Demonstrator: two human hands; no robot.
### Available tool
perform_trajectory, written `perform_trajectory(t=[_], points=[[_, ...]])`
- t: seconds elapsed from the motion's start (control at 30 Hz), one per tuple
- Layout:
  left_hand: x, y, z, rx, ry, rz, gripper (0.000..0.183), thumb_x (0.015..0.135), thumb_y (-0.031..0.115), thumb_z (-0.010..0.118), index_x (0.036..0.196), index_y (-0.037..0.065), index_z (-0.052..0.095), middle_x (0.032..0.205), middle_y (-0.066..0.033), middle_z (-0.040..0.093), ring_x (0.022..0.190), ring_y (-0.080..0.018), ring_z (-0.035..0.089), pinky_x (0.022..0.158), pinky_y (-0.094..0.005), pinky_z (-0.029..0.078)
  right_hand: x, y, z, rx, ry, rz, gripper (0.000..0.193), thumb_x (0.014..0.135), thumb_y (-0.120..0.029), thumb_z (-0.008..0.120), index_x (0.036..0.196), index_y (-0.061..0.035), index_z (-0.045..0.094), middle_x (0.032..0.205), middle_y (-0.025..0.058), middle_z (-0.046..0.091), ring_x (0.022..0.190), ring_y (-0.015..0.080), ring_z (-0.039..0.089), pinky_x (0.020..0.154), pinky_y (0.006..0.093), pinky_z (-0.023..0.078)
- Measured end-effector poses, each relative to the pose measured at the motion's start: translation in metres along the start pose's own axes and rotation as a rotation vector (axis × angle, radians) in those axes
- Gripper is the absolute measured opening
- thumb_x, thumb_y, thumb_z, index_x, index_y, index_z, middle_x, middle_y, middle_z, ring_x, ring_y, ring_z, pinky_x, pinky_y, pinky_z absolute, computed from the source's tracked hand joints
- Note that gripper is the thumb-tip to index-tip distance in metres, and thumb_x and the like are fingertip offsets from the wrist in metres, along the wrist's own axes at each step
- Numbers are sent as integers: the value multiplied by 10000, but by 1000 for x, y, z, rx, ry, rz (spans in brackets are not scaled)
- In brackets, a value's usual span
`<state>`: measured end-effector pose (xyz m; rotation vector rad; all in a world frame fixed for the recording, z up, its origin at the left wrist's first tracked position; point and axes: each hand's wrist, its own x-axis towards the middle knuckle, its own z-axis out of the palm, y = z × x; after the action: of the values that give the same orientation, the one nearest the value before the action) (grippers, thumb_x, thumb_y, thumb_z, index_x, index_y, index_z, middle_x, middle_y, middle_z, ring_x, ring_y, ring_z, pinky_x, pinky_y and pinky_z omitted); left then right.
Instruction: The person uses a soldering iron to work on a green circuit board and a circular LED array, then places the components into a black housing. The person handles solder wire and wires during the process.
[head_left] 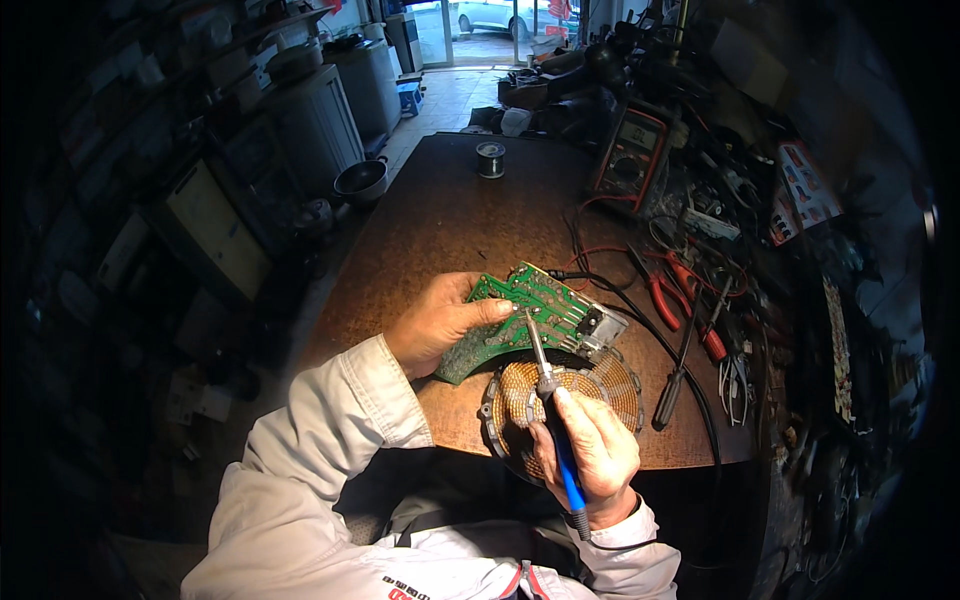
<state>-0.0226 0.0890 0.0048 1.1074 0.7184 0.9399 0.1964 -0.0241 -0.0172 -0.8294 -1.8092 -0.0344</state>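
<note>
My left hand (440, 325) grips a green circuit board (490, 340) by its left side, thumb on the soldered face. The board is tilted above the table, with a metal part at its right end. In my right hand (595, 450) is a soldering iron (568, 455) with a blue handle, held like a pen. Its tip points up at the middle of the board; whether it touches the solder I cannot tell. Beneath the board and my right hand lies a round copper-coloured coil (615, 390) at the table's near edge, partly hidden by both.
On the brown table (400, 230) a solder spool (490, 160) stands at the far end. A multimeter (632, 155) leans at the far right. Red-handled pliers (672, 295), a screwdriver (672, 395) and a black cable (660, 335) lie to the right. A dark pan (361, 180) sits beyond the left edge.
</note>
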Motion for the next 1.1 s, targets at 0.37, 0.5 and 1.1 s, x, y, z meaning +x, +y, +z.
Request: perform_trajectory(t=[0.37, 0.5, 1.1], points=[[2, -1, 2, 48, 45, 9, 258, 988, 132, 688, 1131, -79, 648, 1026, -119, 732, 859, -146, 708, 788, -266, 588, 3, 3, 3, -28, -32, 13, 473, 776, -11, 841, 1217, 55, 682, 986, 182, 727, 855, 314, 728, 747, 380, 612], [2, -1, 1, 68, 52, 3, 256, 986, 132, 688, 1127, -78, 648, 1014, -116, 732, 849, -143, 706, 774, -264, 587, 2, 5, 5, -31, -13, 10, 475, 778, -13, 840, 1223, 51, 684, 993, 181, 730, 859, 311, 729, 746, 380, 612], [1, -4, 0, 167, 34, 67, 246, 985, 143, 697, 1108, -69, 675, 991, -82, 730, 862, -119, 683, 783, -264, 571, 9, 1, 2, 25, 40, 94, 439, 767, -7, 820, 1179, 77, 696, 934, 203, 742, 772, 304, 737, 699, 353, 603]])
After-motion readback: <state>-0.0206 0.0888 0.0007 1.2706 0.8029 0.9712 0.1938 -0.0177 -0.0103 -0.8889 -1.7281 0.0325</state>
